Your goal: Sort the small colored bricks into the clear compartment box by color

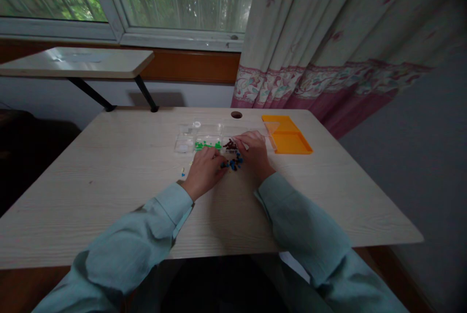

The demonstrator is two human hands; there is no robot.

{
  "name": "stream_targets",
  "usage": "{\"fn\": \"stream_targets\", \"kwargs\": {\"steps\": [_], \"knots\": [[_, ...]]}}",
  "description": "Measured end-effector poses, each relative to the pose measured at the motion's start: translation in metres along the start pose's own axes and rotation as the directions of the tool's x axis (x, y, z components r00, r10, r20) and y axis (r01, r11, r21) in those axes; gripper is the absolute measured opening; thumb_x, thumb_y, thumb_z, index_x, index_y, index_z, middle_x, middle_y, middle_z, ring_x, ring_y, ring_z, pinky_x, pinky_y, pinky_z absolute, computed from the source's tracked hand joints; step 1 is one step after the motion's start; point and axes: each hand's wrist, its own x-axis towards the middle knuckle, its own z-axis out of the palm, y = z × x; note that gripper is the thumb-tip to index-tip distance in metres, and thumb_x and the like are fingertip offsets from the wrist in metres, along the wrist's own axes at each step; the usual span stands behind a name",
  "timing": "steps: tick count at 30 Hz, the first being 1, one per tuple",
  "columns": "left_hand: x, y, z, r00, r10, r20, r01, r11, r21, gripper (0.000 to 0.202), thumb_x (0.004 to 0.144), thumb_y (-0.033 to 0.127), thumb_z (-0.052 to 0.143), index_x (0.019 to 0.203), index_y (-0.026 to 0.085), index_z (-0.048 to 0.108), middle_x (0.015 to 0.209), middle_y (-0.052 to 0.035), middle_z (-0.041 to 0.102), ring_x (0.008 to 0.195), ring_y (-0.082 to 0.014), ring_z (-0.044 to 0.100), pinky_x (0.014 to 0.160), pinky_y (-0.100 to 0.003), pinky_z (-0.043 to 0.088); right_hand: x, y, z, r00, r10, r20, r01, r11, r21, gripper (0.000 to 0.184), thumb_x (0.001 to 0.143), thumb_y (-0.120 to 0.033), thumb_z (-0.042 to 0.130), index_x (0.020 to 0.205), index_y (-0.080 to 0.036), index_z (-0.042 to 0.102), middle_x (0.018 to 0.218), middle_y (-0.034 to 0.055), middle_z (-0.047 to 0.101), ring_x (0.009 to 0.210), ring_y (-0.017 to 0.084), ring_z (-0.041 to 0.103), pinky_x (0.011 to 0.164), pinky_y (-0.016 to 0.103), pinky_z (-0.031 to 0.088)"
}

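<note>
A clear plastic box with compartments (pixel 208 128) lies on the table; one compartment holds small green pieces (pixel 207 145) and another small dark brown pieces (pixel 230 145). In front of it is a loose pile of small blue and dark pieces (pixel 235 162). My left hand (pixel 206 169) rests at the pile's left edge, fingers bent together, its fingertips touching the pieces. My right hand (pixel 254 151) is over the right part of the box, thumb and fingers pinched beside the brown pieces. Whatever either hand's fingertips hold is too small to make out.
An orange tray (pixel 292 141) lies at the right back. A few tiny pieces (pixel 183 174) are scattered left of my left hand. A raised white shelf (pixel 109 62) on black legs stands at the left back. The curtain (pixel 292 74) hangs behind the table (pixel 120 181).
</note>
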Motion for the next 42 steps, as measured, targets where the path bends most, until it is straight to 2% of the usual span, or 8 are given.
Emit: {"fn": "stream_targets", "kwargs": {"steps": [8, 19, 27, 31, 33, 37, 39, 42], "knots": [[0.001, 0.001, -0.002, 0.998, -0.058, 0.022, 0.056, 0.995, 0.078, 0.014, 0.084, 0.033, 0.068, 0.091, 0.02, 0.067, 0.098, -0.0091, 0.059, 0.098, -0.0283, 0.051, 0.081, -0.042, 0.04, 0.0, -0.004, 0.0, 1.0, -0.02, 0.003, 0.02, 1.0, 0.0, 0.028, 0.097, -0.038, 0.05, 0.091, -0.023, 0.073, 0.088, 0.0038, 0.071, 0.092, 0.021, 0.055, 0.083, 0.036, 0.034], [0.0, -0.011, 0.006, 0.996, -0.094, 0.013, 0.095, 0.991, -0.095, 0.011, 0.081, 0.029, 0.071, 0.087, 0.021, 0.068, 0.089, -0.0061, 0.059, 0.093, -0.0254, 0.052, 0.081, -0.039, 0.041, -0.001, -0.006, -0.002, 0.999, -0.038, 0.019, 0.038, 0.999, 0.005, 0.028, 0.097, -0.038, 0.05, 0.089, -0.023, 0.072, 0.086, 0.0033, 0.07, 0.089, 0.02, 0.055, 0.082, 0.035, 0.034], [0.002, -0.017, 0.004, 0.991, -0.108, -0.076, 0.089, 0.971, -0.221, 0.006, 0.083, 0.024, 0.068, 0.086, 0.019, 0.068, 0.088, -0.006, 0.064, 0.093, -0.0243, 0.055, 0.085, -0.038, 0.043, -0.002, -0.007, -0.003, 0.998, -0.051, 0.035, 0.05, 0.998, 0.026, 0.027, 0.097, -0.036, 0.05, 0.089, -0.022, 0.072, 0.086, 0.0033, 0.07, 0.089, 0.02, 0.055, 0.083, 0.035, 0.033], [0.004, -0.017, 0.0, 0.978, -0.186, -0.093, 0.144, 0.93, -0.339, 0.008, 0.086, 0.026, 0.064, 0.087, 0.019, 0.066, 0.088, -0.0048, 0.067, 0.089, -0.022, 0.057, 0.083, -0.036, 0.044, -0.002, -0.012, -0.005, 0.997, -0.054, 0.055, 0.051, 0.997, 0.059, 0.029, 0.097, -0.037, 0.049, 0.09, -0.023, 0.073, 0.087, 0.0039, 0.07, 0.089, 0.02, 0.055, 0.082, 0.035, 0.034], [0.004, -0.017, 0.0, 0.959, -0.277, -0.062, 0.21, 0.839, -0.502, 0.012, 0.086, 0.03, 0.063, 0.088, 0.018, 0.066, 0.084, -0.0037, 0.067, 0.082, -0.0192, 0.059, 0.077, -0.033, 0.046, -0.002, -0.015, -0.005, 0.995, -0.081, 0.066, 0.075, 0.992, 0.098, 0.027, 0.096, -0.038, 0.05, 0.093, -0.024, 0.073, 0.087, 0.0034, 0.071, 0.089, 0.02, 0.056, 0.081, 0.036, 0.034], [0.005, -0.018, 0.003, 0.915, -0.398, 0.066, 0.258, 0.452, -0.854, 0.026, 0.082, 0.041, 0.068, 0.09, 0.017, 0.065, 0.08, -0.0028, 0.069, 0.074, -0.0159, 0.064, 0.069, -0.028, 0.048, -0.005, -0.027, -0.007, 0.982, -0.169, 0.083, 0.152, 0.973, 0.176, 0.023, 0.095, -0.037, 0.053, 0.101, -0.026, 0.073, 0.089, 0.003, 0.071, 0.091, 0.019, 0.058, 0.083, 0.036, 0.036], [0.005, -0.017, 0.003, 0.894, -0.433, 0.118, 0.259, 0.283, -0.924, 0.031, 0.078, 0.043, 0.072, 0.092, 0.016, 0.063, 0.082, -0.0031, 0.07, 0.074, -0.0151, 0.065, 0.069, -0.026, 0.049, -0.007, -0.033, -0.008, 0.974, -0.204, 0.094, 0.183, 0.964, 0.194, 0.023, 0.095, -0.035, 0.053, 0.104, -0.027, 0.072, 0.091, 0.0032, 0.07, 0.091, 0.019, 0.058, 0.085, 0.036, 0.037], [0.006, -0.015, 0.0, 0.863, -0.477, 0.169, 0.247, 0.105, -0.963, 0.037, 0.076, 0.043, 0.075, 0.098, 0.018, 0.059, 0.082, -0.0021, 0.072, 0.071, -0.0133, 0.066, 0.067, -0.024, 0.05, -0.009, -0.038, -0.01, 0.972, -0.224, 0.076, 0.206, 0.96, 0.189, 0.024, 0.095, -0.035, 0.052, 0.103, -0.028, 0.073, 0.093, 0.0033, 0.07, 0.093, 0.019, 0.058, 0.088, 0.036, 0.038]]}}
